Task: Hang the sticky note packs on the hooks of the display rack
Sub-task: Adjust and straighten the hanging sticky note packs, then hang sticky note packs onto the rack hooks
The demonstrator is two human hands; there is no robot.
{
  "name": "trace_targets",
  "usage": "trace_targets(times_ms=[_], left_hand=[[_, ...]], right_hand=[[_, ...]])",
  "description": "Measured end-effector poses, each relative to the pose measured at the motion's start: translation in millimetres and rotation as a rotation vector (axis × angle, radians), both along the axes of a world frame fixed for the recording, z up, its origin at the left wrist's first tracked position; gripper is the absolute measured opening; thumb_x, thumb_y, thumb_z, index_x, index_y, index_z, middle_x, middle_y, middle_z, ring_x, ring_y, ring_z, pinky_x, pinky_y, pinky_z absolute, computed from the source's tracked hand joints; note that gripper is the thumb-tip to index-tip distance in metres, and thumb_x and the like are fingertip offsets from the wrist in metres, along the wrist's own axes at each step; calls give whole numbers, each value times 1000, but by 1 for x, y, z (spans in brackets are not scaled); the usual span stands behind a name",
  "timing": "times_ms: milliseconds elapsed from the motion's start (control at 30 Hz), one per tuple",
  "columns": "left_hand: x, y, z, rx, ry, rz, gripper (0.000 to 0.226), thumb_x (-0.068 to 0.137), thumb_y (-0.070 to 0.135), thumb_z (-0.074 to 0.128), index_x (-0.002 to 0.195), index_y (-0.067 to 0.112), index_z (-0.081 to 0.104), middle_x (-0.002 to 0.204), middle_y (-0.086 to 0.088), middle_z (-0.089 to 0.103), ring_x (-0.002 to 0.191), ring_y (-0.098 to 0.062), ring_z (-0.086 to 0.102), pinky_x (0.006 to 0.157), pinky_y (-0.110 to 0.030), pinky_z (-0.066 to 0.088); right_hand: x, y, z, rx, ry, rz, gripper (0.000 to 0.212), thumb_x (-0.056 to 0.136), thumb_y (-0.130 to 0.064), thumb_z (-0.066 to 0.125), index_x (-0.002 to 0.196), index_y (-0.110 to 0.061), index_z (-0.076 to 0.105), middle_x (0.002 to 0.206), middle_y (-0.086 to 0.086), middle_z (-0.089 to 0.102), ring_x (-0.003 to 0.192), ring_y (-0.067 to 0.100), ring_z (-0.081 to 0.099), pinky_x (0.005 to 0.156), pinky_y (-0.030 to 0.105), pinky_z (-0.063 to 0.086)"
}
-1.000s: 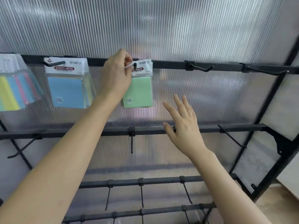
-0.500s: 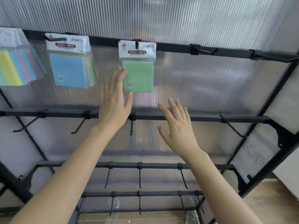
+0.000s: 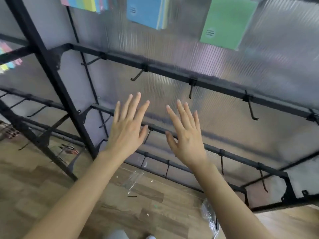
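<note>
Ribbed panel (image 3: 241,80), green pack (image 3: 226,23) hanging lengthwise down (tilted), left hand (image 3: 126,131), right hand (image 3: 187,137) splayed empty.

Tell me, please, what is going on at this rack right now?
A person is stocking the rack with sticky note packs. The left hand and the right hand are both open and empty, held in front of its lower rows. A multicolour pack, a blue pack and a green pack show along the top, their tops out of frame. The hooks below them are bare.
</note>
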State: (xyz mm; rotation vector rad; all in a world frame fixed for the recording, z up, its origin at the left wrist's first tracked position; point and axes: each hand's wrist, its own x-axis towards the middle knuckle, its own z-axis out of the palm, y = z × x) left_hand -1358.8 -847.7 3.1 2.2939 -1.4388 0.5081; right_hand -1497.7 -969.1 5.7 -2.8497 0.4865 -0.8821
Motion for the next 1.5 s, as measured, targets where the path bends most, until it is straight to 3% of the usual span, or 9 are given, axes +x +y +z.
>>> trace_targets(times_ms=[167,400,733,833,1200,1500], left_hand=[[18,60,-26,42,74,125,65,83,20,63,140,10,36,150,-17,24,138,-34,22,109,-50,13],[55,163,-55,57,171,262,63,82,20,65,138,9,40,147,-18,32,133,-36,32,106,-54,25],[130,320,-56,61,290,375,60,88,24,55,142,11,33,151,-14,23,138,-32,22,110,-49,15],[153,355,-63,88,317,400,61,87,26,55,142,10,33,150,-16,26,133,-36,29,107,-52,22],[242,401,-75,88,346,435,65,82,22,63,139,8,35,145,-20,32,127,-39,36,101,-57,31],[353,403,-57,72,308,410,69,81,16,66,141,7,33,149,-19,26,134,-37,28,104,-55,29]], right_hand=[[36,47,-24,82,96,138,59,87,-26,41,144,-17,30,152,14,24,142,29,9,112,48,7],[95,132,-50,151,191,279,66,85,-15,55,145,-17,30,152,14,24,142,31,10,112,46,3],[183,288,-62,251,234,344,62,84,-14,53,143,-14,35,150,18,27,141,36,16,112,46,5],[206,322,-66,269,250,370,64,84,-13,56,145,-14,33,152,17,24,142,33,12,114,47,5],[314,371,-74,234,278,450,64,86,-10,57,144,-11,32,151,19,23,142,36,12,112,42,0],[429,382,-68,218,207,415,67,82,-8,59,144,-11,33,150,21,26,141,38,13,111,45,0]])
